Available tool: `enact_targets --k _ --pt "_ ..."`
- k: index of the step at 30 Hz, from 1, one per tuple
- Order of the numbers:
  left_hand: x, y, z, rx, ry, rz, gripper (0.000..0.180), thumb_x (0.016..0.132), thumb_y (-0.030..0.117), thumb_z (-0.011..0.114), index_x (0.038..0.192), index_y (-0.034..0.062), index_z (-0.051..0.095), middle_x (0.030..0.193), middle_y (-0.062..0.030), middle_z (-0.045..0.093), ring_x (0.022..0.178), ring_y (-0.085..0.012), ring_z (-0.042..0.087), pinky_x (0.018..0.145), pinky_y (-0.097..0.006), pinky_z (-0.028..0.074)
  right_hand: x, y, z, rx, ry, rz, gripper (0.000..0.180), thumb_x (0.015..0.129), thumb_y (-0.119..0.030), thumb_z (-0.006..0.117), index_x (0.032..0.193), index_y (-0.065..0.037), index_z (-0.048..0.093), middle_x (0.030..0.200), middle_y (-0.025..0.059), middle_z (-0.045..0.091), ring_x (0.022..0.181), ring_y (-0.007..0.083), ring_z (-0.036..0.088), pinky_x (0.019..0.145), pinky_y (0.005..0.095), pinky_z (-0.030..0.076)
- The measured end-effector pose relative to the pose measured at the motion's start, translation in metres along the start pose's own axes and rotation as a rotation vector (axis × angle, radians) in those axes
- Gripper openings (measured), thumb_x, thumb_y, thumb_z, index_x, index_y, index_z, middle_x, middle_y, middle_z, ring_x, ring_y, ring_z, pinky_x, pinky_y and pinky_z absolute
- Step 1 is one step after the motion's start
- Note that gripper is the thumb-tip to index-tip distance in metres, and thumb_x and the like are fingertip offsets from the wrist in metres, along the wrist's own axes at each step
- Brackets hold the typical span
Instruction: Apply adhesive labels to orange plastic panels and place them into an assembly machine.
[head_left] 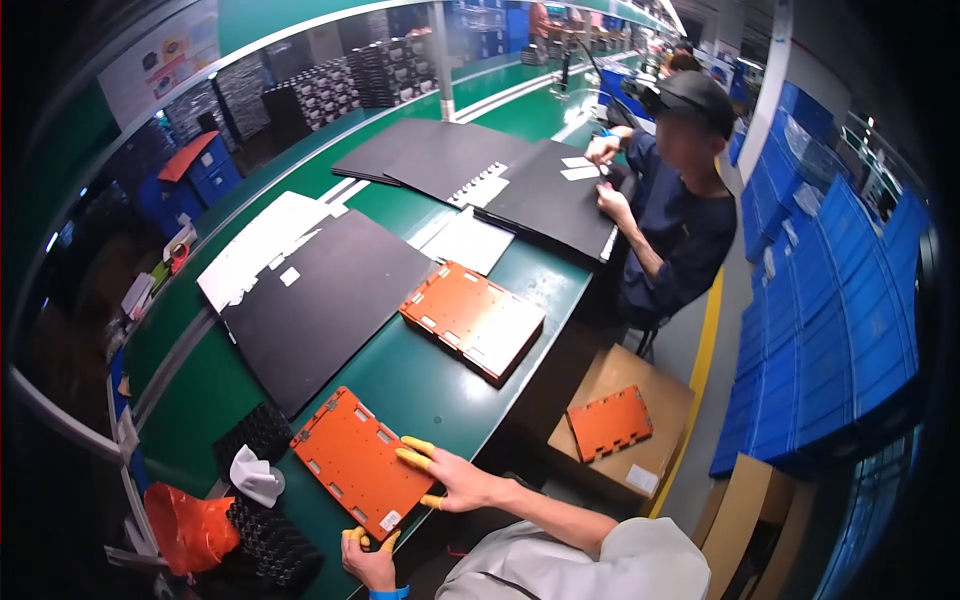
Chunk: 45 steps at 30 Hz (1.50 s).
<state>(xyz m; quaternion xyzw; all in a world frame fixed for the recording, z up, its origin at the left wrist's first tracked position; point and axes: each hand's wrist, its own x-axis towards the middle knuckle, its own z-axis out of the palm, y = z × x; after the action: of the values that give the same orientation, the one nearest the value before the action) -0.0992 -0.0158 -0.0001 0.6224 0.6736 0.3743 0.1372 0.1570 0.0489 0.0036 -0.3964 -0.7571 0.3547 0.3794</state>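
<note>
A flat orange metal panel point(355, 455) with slots along its edges and a small white label at its near corner lies on the green workbench in front of me. My right hand point(462, 482) grips its right edge, yellow finger cots on top and the thumb at the side. At the near corner, by the label, my left hand point(370, 562) holds the panel between curled fingers, also in yellow cots. Farther along the bench sits a stack of orange panels point(475, 315), apart from both hands.
Black sheets point(330, 290) cover the bench beyond. On the left are crumpled white paper point(256, 476), an orange bag point(190, 525) and black trays point(275, 540). A carton point(640, 470) bearing another orange panel stands right. A co-worker point(680, 200) handles white strips; blue crates point(820, 330) line the aisle.
</note>
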Motion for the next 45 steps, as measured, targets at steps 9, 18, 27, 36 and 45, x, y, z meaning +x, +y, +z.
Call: enact_targets --k 9,18,27,36,45 --pt "-0.007 0.001 0.005 0.02 0.053 -0.052 0.05 0.054 0.02 0.098 0.09 -0.0002 0.068 0.08 -0.01 0.058 0.071 -0.0281 0.058 0.064 -0.038 0.048 0.013 0.017 -0.004 0.178 -0.019 0.083 0.097 0.089 -0.024 0.079 0.157 0.008 0.017 0.16 0.03 0.026 0.149 0.0418 0.029 0.121 0.0427 0.028" --pt "-0.023 0.063 0.001 -0.205 0.276 -0.033 0.052 0.066 0.034 0.096 0.09 -0.0007 0.067 0.076 -0.0061 0.052 0.065 -0.0202 0.051 0.059 -0.034 0.043 0.028 0.023 -0.036 0.99 -0.08 0.523 0.059 0.089 -0.028 0.069 0.138 -0.001 0.054 0.124 0.0126 0.066 0.117 0.0265 0.064 0.095 0.0428 0.055" --pt "-0.042 0.108 -0.034 -0.444 0.305 0.042 0.058 0.067 0.04 0.094 0.094 -0.0017 0.063 0.082 -0.006 0.05 0.071 -0.0196 0.054 0.062 -0.034 0.046 -0.008 0.018 -0.038 1.221 0.393 0.31 0.028 0.076 -0.017 0.073 0.1 -0.002 0.077 0.116 0.0213 0.069 0.114 0.0421 0.06 0.104 0.0592 0.043" --pt "-0.103 0.079 -0.088 -1.266 0.305 0.135 0.09 0.07 0.023 0.096 0.144 0.0032 0.048 0.136 -0.0042 0.06 0.124 -0.0126 0.054 0.103 -0.036 0.047 0.025 -0.091 0.05 1.583 -0.351 -0.259 0.063 0.085 -0.026 0.066 0.137 0.004 0.045 0.129 0.0192 0.059 0.117 0.0335 0.061 0.104 0.0474 0.047" --pt "-0.252 0.087 -0.145 -0.721 1.7 0.21 0.023 0.089 0.016 0.069 0.109 0.0057 0.068 0.108 -0.0092 0.07 0.109 -0.0265 0.065 0.096 -0.043 0.051 -0.029 -0.254 0.197 1.076 -1.303 -0.412 0.086 0.083 -0.023 0.083 0.152 -0.001 0.036 0.139 0.0144 0.056 0.124 0.0251 0.058 0.104 0.0399 0.048"
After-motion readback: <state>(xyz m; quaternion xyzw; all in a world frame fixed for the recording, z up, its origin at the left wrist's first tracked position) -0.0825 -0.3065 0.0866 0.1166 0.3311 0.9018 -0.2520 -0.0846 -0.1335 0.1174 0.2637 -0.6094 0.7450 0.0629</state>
